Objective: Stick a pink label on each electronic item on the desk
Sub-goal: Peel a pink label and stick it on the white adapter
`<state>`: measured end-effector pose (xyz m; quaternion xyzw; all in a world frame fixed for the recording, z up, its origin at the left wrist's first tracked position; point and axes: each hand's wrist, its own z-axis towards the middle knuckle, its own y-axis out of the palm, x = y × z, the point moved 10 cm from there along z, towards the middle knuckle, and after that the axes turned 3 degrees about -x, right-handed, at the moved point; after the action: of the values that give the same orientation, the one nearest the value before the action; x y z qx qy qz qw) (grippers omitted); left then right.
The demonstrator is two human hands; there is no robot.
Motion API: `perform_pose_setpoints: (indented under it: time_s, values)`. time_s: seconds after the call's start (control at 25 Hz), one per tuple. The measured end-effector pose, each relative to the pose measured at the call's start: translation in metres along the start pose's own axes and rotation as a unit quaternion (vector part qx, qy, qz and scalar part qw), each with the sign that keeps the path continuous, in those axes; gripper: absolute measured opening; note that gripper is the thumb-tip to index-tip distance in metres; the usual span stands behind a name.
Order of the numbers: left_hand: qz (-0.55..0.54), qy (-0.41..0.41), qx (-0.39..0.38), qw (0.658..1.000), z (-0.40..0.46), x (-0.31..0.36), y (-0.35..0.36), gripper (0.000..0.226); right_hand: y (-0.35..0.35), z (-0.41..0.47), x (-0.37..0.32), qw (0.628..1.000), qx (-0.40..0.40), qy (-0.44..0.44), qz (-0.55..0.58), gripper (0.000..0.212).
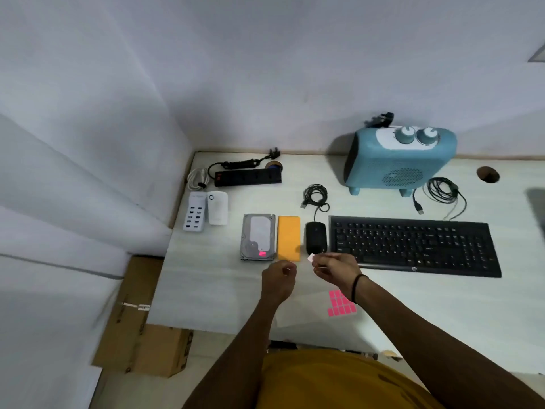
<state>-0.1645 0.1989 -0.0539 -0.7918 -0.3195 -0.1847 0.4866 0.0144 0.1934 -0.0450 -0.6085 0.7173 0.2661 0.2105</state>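
Observation:
A sheet of pink labels [341,304] lies on the desk near the front edge, partly under my right forearm. My right hand [334,268] pinches a small pale label [311,257] at its fingertips, just below the black mouse [316,237]. My left hand [278,278] is loosely closed with nothing visible in it, below the orange device [289,238]. The hard drive [258,237] carries a pink label [262,254] near its lower edge. A black keyboard [413,246] lies to the right.
A blue heater [401,160] stands at the back with coiled cables [445,191] beside it. A black power strip [247,176], a white USB hub [194,215] and a white adapter [217,211] sit at the back left. Cardboard boxes [141,335] are on the floor left.

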Motion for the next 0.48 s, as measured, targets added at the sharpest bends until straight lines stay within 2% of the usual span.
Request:
perform_pose_setpoints:
  time_s: [0.16,0.32,0.48]
  values:
    - [-0.082,-0.048,0.086,0.992,0.003,-0.027,-0.07,0.02,0.076,0.017,-0.022,0.999,-0.048,0.003,-0.021,0.016]
    - [-0.164,-0.124,0.164,0.965,0.013,-0.072,-0.135,0.018,0.144,0.033,-0.036,0.996,-0.081,-0.001,-0.024,0.011]
    - [-0.183,-0.149,0.219,0.947,0.045,-0.096,-0.178,0.024,0.178,0.046,-0.046,0.996,-0.088,0.003,-0.013,0.007]
